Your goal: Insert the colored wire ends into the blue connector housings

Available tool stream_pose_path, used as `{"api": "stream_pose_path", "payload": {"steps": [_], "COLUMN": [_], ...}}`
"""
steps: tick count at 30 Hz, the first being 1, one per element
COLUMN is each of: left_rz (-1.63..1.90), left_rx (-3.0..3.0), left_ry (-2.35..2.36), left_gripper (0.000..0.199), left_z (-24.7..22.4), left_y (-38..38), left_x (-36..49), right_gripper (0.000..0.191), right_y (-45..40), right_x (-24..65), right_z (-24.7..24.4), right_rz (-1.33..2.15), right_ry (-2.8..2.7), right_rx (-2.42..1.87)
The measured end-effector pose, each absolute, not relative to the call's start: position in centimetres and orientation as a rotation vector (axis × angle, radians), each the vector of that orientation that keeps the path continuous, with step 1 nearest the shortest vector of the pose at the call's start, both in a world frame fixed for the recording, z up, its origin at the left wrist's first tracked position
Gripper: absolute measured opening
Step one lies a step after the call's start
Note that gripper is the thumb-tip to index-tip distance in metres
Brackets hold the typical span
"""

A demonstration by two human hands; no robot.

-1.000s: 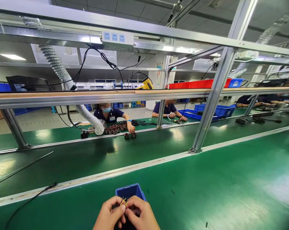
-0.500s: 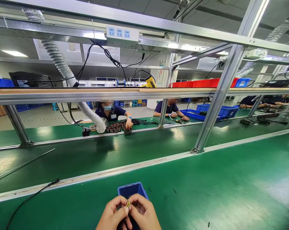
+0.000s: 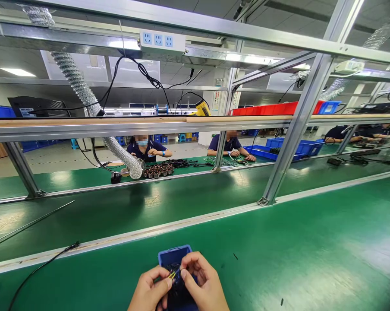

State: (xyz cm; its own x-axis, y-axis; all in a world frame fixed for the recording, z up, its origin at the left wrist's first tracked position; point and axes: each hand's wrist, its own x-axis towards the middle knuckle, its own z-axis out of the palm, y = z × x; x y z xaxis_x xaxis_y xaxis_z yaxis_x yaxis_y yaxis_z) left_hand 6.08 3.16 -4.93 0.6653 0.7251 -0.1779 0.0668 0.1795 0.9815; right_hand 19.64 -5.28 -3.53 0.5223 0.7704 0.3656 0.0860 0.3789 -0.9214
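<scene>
My left hand [image 3: 152,288] pinches short thin wires [image 3: 172,275], yellow and dark, between thumb and forefinger. Close on its right, my right hand [image 3: 204,280] has thumb and forefinger pressed together at the other end of the wires, where something small and dark shows; its exact kind is too small to make out. Both hands are over a blue plastic bin [image 3: 174,249] that holds a tangle of dark small pieces, partly covered by my fingers.
The bin stands on a green bench [image 3: 279,242] with small black scraps. A black cable [image 3: 42,264] lies at left. Metal posts [image 3: 297,112] and a shelf [image 3: 143,129] rise ahead. Beyond, a masked co-worker [image 3: 146,149] sits behind copper-coloured coils [image 3: 158,170]; another person [image 3: 229,144] works alongside.
My right hand has moved right and slightly up, away from my left, baring more of the wires and the bin's contents. The masked co-worker's hand has drawn back from the coils.
</scene>
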Motion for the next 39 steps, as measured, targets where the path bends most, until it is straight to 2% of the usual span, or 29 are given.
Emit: {"api": "stream_pose_path", "payload": {"steps": [5, 10, 16, 22, 39], "left_rz": [0.603, 0.617, 0.628, 0.637, 0.624], "left_rx": [1.322, 1.306, 1.291, 1.286, 1.352], "left_ry": [0.748, 0.741, 0.714, 0.704, 0.721], "left_gripper": [0.056, 0.056, 0.053, 0.050, 0.057], "left_z": [-3.1, -2.2, -2.5, -2.9, -3.0], "left_y": [2.3, 1.9, 2.1, 2.2, 2.5], "left_x": [5.9, 5.9, 5.8, 5.8, 5.7], "right_gripper": [0.014, 0.006, 0.008, 0.005, 0.005], "right_y": [-5.7, -6.0, -5.5, -5.7, -5.9], "right_x": [19.7, 20.0, 20.8, 20.5, 20.2], "right_z": [-2.5, -2.0, -3.2, -2.6, -1.8], "right_rz": [0.550, 0.583, 0.695, 0.661, 0.655], "right_ry": [-0.963, -1.010, -1.018, -1.023, -1.125], "right_rx": [-1.129, -1.182, -1.145, -1.176, -1.256]}}
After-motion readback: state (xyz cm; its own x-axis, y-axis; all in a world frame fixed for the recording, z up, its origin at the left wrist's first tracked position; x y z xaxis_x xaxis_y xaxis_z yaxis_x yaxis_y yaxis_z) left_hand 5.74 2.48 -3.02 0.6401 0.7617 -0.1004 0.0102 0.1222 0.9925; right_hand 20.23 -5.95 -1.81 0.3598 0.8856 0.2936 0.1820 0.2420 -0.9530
